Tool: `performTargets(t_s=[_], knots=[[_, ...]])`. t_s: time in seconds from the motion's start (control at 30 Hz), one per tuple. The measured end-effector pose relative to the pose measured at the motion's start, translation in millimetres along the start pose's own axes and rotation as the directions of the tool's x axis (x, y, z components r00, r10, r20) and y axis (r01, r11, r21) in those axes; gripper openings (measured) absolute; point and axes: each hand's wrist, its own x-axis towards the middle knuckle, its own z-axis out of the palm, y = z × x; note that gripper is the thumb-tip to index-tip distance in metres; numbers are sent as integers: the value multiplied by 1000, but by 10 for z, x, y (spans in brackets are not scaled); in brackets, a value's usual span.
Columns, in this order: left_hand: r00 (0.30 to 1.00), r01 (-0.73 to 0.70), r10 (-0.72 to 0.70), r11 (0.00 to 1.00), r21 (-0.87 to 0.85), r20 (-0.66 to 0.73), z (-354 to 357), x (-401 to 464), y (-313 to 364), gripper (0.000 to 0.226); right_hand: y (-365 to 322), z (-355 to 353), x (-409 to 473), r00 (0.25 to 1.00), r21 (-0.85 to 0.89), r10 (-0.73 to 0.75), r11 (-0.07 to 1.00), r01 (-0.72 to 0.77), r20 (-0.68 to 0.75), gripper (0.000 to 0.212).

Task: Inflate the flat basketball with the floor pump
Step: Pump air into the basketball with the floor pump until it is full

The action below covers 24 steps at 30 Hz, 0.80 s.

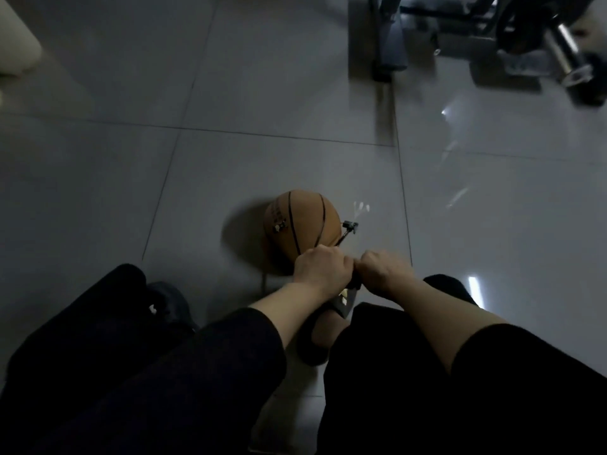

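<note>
**Both hands on pump handle, ball connected on floor ahead**

My left hand (320,267) and right hand (382,266) are each curled tight around the pump handle (355,281), knuckles up, nearly touching at the middle. I judge this paired grip keeps the push straight down the pump's axis. The pump body itself is mostly hidden under my hands and between my legs; only a dark part with pale marks shows just below the grip.

The basketball (300,233) lies on the floor (230,165) directly beyond my hands, orange with black seams, its near edge covered by my left knuckles. A small pump head (349,226) sits against its right side, placed, I judge, at the valve. The ball looks uneven in outline, so inflation appears incomplete.

Open tile surrounds the ball to the left, ahead and right. Gym equipment (525,37) stands well apart at the far right. A dark shoe (170,303) rests near my left leg.
</note>
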Motion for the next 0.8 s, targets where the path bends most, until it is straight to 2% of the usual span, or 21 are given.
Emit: performTargets(t_s=[0.07,0.1,0.13,0.17,0.23,0.27,0.3,0.37,0.4,0.47,0.5,0.57,0.63,0.7,0.8], knots=[[982,-45,41,999,15,185,-122,-136,75,40,42,21,-187,999,78,9,997,-11,32,25],[971,-77,62,996,54,231,-225,-186,108,37,28,-42,-282,999,144,5,990,-9,33,24],[972,-120,91,985,127,216,-361,-231,151,34,2,-162,-405,999,192,-37,981,34,15,23],[979,-168,137,961,221,150,-516,-257,210,32,-10,-357,-537,997,319,-72,945,65,11,24],[968,-226,252,901,369,-23,-859,-285,376,33,2,-841,-771,990,623,-138,776,100,13,32],[954,-236,291,882,408,-77,-1012,-288,449,33,24,-1049,-851,983,654,-175,750,99,52,30],[944,-245,317,857,452,-90,-1124,-295,545,31,56,-1192,-929,977,608,-194,787,104,84,24],[944,-264,328,799,540,-23,-1189,-337,624,28,-8,-1246,-991,982,407,-143,910,80,126,6],[947,-270,321,785,557,7,-1147,-333,624,28,-57,-1181,-964,991,276,-100,959,71,93,7],[953,-263,301,774,575,31,-958,-317,491,24,-154,-851,-811,993,107,-102,988,109,-66,10],[958,-257,285,777,575,43,-825,-319,384,22,-197,-661,-741,988,70,-110,991,118,-110,17],[967,-243,243,795,556,75,-528,-261,139,20,-212,-340,-525,988,69,-106,991,114,-111,24],[971,-234,218,823,517,93,-279,-171,-51,22,-189,-151,-307,984,-3,-140,990,140,-112,19],[971,-234,229,846,479,70,-120,-21,-220,22,-171,-74,-87,975,-42,-184,983,180,-123,19],[977,-201,213,878,435,22,19,182,-556,21,-233,8,273,953,-52,-260,966,254,-154,35]])
